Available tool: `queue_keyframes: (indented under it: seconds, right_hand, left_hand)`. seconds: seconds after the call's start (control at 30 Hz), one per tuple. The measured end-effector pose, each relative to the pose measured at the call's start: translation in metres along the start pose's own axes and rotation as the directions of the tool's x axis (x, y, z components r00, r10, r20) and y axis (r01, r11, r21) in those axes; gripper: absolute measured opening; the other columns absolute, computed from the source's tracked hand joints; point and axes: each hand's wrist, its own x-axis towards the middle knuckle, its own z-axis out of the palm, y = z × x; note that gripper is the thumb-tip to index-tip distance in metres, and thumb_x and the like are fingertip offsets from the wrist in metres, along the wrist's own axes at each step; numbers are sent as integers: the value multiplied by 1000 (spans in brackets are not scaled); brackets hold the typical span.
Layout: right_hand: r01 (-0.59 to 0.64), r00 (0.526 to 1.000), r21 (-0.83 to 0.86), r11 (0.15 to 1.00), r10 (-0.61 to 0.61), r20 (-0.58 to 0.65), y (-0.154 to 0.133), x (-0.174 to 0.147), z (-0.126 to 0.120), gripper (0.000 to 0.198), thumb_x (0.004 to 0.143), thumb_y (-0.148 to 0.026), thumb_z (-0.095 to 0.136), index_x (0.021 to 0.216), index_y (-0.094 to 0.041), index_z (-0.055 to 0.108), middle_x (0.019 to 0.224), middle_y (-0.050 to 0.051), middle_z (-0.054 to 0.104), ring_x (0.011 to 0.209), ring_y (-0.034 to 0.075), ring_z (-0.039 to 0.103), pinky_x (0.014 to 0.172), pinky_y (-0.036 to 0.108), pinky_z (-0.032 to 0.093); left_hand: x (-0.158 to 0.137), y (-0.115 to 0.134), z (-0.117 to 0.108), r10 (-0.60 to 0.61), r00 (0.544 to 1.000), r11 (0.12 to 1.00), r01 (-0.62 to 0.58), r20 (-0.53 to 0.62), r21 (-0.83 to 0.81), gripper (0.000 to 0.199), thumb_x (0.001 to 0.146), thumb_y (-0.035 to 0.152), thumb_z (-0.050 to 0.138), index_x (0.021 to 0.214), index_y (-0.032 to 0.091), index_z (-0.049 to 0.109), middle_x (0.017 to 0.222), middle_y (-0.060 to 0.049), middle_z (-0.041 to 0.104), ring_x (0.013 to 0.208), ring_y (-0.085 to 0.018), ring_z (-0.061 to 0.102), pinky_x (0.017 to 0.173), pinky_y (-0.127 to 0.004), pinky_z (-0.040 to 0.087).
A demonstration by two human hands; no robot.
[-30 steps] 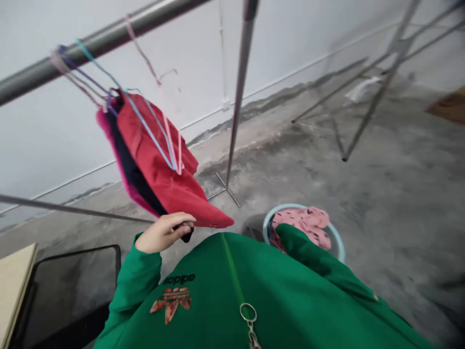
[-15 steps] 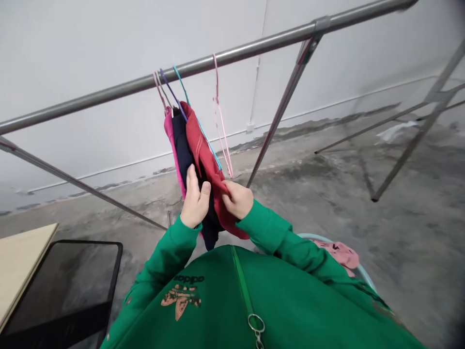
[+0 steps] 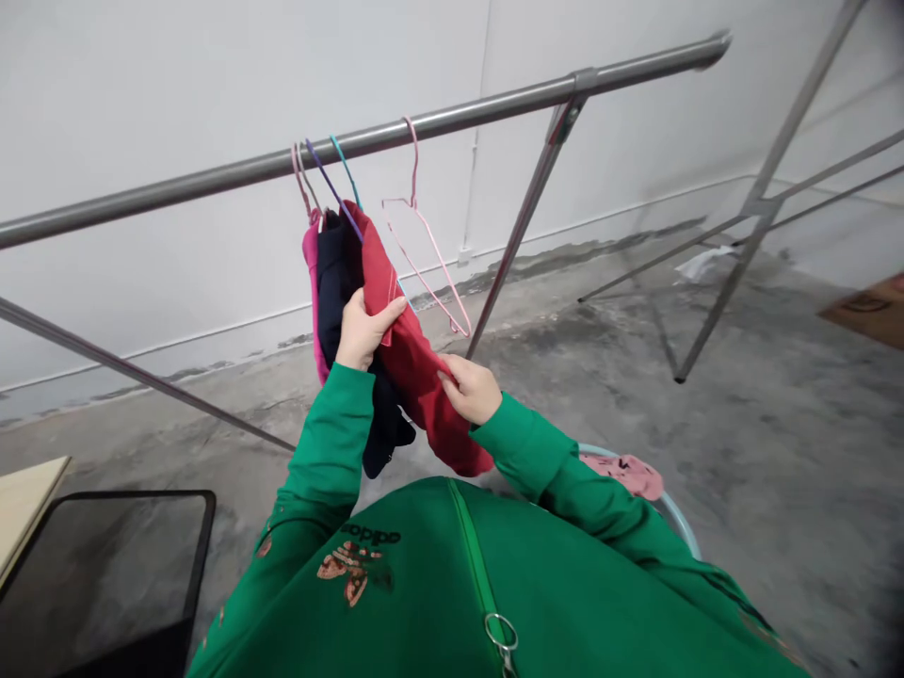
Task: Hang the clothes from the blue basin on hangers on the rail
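A red garment (image 3: pixel 420 367) hangs from the rail, turned partly toward me. My left hand (image 3: pixel 362 330) holds its left edge, the thumb lying over the red cloth and the other fingers hidden behind. Lower down, my right hand (image 3: pixel 473 388) pinches the right edge between thumb and fingers. Behind the red cloth hang a dark navy garment (image 3: pixel 333 287) and a bright pink one (image 3: pixel 312 264). A purple hanger (image 3: pixel 329 174) and a teal hanger (image 3: pixel 346 169) meet the red garment's top; which one carries it I cannot tell. A bare pink hanger (image 3: pixel 442 259) hangs to the right.
The metal rail (image 3: pixel 494 111) crosses the view, with a slanting leg (image 3: pixel 519 221) at right. A light-blue basin (image 3: pixel 682 527) holding pink cloth (image 3: pixel 632 476) stands on the floor. A black-framed panel (image 3: pixel 204 537), a pale board (image 3: pixel 28 499) and a cardboard piece (image 3: pixel 868 311) lie around.
My left hand has moved from the navy garment onto the red garment's edge and closed on it. The red cloth is spread wider toward me. The bare pink hanger has swung round, and the view has shifted right.
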Motion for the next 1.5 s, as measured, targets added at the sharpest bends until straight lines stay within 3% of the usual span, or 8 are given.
queue_keyframes:
  seconds: [0.07,0.17,0.27,0.4,0.87,1.2,1.33,1.5]
  right_hand:
    - [22,998,71,997,-25,49,-1,0,0,36,87,-25,44,121,-15,52,116,14,64,108,24,62,93,41,52]
    - [30,992,204,979,-54,114,-3,1,3,59,84,-37,54,135,-12,38,123,17,58,113,26,58,99,44,49]
    - [-34,985,293,955,-17,171,-6,5,8,69,83,-43,56,140,-13,30,123,17,56,107,24,61,97,45,49]
    - [-117,974,348,930,40,223,-9,11,18,65,84,-37,54,141,-16,30,123,17,54,99,22,62,92,44,51]
    - [-133,976,687,715,-25,215,-31,40,55,107,77,-48,64,151,-17,-5,145,19,34,113,22,57,96,38,51]
    - [-169,985,655,737,108,132,-19,59,62,78,78,-51,61,141,-13,36,136,17,49,126,25,50,105,42,45]
    - [-179,982,679,711,174,77,-5,50,64,83,77,-49,61,145,-13,30,134,17,51,126,25,50,112,44,38]
    - [-144,986,795,589,153,65,12,0,69,91,87,-46,51,151,-26,-12,138,16,46,118,19,57,104,44,45]
  left_hand:
    - [-10,19,-6,33,997,939,-9,-66,343,44,72,38,70,106,13,58,106,-12,69,98,-25,66,86,-34,50]
    - [-28,47,-8,72,993,533,45,-99,845,26,81,26,57,103,12,58,98,-16,68,97,-31,65,82,-39,48]
    - [-43,62,-7,75,997,161,-27,15,987,23,89,16,37,99,11,57,91,-18,66,92,-31,64,77,-38,46]
    - [-62,62,-12,101,985,15,-139,137,990,38,91,9,21,96,8,58,88,-19,62,89,-28,62,76,-37,42]
    - [-94,55,-1,101,989,110,-115,104,987,46,95,17,23,134,9,46,93,-16,57,88,-26,58,68,-34,44]
    - [-101,22,-1,72,978,95,-203,197,975,46,94,18,29,137,12,44,95,-16,56,90,-27,58,71,-36,48]
    - [-118,-11,12,-95,953,281,-253,289,926,52,88,12,36,139,14,40,102,-14,56,85,-24,62,66,-34,52]
    - [-117,-50,1,20,957,803,-188,289,566,49,78,8,42,126,17,47,116,-11,57,106,-21,60,94,-37,50]
